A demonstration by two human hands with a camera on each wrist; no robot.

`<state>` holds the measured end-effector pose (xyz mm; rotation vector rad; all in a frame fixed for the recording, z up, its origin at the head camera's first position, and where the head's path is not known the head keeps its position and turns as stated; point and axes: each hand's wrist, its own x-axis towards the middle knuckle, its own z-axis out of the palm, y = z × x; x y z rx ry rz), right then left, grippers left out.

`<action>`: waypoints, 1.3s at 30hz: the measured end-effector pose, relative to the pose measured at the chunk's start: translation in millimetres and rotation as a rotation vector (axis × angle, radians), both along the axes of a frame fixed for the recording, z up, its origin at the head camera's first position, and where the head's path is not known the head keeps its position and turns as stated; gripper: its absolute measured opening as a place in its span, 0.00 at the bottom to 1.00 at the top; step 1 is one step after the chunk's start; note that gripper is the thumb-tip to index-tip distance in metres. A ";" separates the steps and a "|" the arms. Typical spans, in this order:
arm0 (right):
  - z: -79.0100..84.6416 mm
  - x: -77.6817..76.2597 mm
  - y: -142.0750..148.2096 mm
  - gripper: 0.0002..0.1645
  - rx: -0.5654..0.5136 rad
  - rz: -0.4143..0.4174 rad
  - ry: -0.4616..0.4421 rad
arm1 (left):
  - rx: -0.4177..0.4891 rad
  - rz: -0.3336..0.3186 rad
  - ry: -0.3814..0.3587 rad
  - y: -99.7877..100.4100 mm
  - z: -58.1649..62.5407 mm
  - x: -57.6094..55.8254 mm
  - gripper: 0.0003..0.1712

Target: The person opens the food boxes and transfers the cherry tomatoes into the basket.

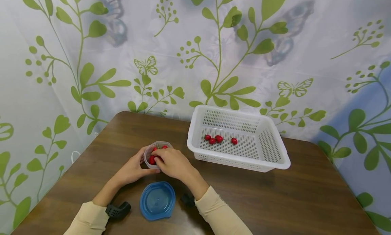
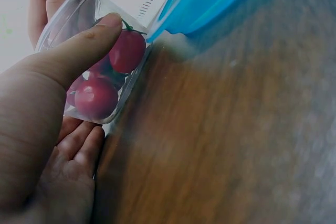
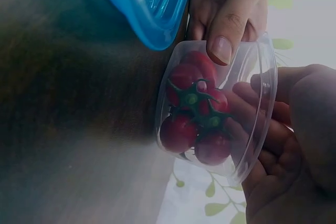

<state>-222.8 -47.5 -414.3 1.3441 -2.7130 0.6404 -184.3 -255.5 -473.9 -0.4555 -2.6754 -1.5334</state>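
Four tomatoes (image 1: 218,139) lie in the basket (image 1: 229,160), toward its left wall, at the far edge of the surface (image 1: 293,201); several more (image 3: 178,132) are in the tub (image 1: 152,166), left of the basket. Judging by that split, the work looks partway done: those four are outside the tub, and its lid (image 1: 157,201) lies off, nearer the surface's near edge. The left hand (image 1: 132,167) curls round the tub; the right hand (image 1: 175,163) dips its fingers inside, though whether they grip a tomato I cannot tell.
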 end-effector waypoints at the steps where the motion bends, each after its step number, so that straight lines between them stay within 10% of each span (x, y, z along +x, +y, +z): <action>1: 0.3 -0.1 -0.3 0.12 0.004 0.005 0.007 | 0.001 -0.001 -0.001 0.1 0.3 -0.2 0.52; 39: -5.8 1.1 -9.0 0.20 -0.037 -0.068 0.059 | -0.008 -0.007 0.009 0.1 -1.0 0.3 0.52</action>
